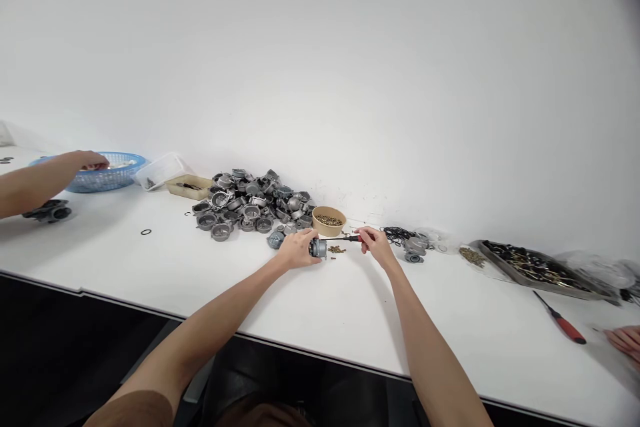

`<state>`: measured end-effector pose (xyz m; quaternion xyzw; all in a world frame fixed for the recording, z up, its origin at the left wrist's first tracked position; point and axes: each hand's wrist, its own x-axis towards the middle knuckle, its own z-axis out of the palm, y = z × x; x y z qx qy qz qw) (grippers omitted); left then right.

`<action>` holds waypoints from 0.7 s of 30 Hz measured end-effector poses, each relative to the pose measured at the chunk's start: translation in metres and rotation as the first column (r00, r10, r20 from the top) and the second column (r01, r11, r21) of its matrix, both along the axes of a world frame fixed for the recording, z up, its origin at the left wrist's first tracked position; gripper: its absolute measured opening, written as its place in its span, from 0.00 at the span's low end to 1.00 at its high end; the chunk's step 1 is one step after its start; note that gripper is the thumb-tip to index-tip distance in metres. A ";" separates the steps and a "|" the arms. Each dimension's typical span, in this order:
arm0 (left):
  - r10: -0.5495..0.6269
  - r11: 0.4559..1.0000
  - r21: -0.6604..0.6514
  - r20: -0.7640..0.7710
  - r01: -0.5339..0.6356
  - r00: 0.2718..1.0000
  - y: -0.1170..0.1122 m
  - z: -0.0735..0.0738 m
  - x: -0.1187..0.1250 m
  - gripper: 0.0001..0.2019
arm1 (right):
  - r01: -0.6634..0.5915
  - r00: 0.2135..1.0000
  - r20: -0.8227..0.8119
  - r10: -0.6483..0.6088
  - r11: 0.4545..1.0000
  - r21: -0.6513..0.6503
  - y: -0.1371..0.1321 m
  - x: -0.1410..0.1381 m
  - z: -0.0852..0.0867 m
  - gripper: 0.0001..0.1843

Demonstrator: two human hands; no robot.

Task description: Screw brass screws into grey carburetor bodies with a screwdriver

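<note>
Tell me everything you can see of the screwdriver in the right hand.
The screwdriver lies roughly level above the white table, held by the right hand, whose fingers hide most of its handle; a little red shows there. Its slim dark shaft, apparently metal, points left toward the grey part in the left hand. Whether the tip touches that part is too small to tell.

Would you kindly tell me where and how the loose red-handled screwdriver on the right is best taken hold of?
Probably by the thick red handle of the screwdriver, from above and the near left: it lies flat, handle end slanting toward the near right, thin dark shaft pointing away to the left. Another person's hand is close on the right, so that side seems less free.
</note>
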<state>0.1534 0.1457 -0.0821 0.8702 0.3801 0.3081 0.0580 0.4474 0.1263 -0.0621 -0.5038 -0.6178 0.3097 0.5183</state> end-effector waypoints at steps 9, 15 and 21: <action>0.033 0.999 -0.004 -0.037 -0.033 0.999 0.000 0.001 -0.002 0.26 | -0.107 0.981 -0.157 0.116 0.992 0.066 -0.005 -0.007 0.000 0.22; 0.043 0.999 -0.006 -0.050 -0.044 0.998 0.000 -0.001 -0.001 0.26 | 0.053 0.999 -0.012 -0.053 0.999 0.012 -0.004 -0.007 0.000 0.27; 0.043 0.999 -0.003 -0.042 -0.043 0.998 -0.001 0.000 0.000 0.27 | -0.059 0.996 -0.063 0.065 0.993 0.102 -0.006 -0.006 0.003 0.26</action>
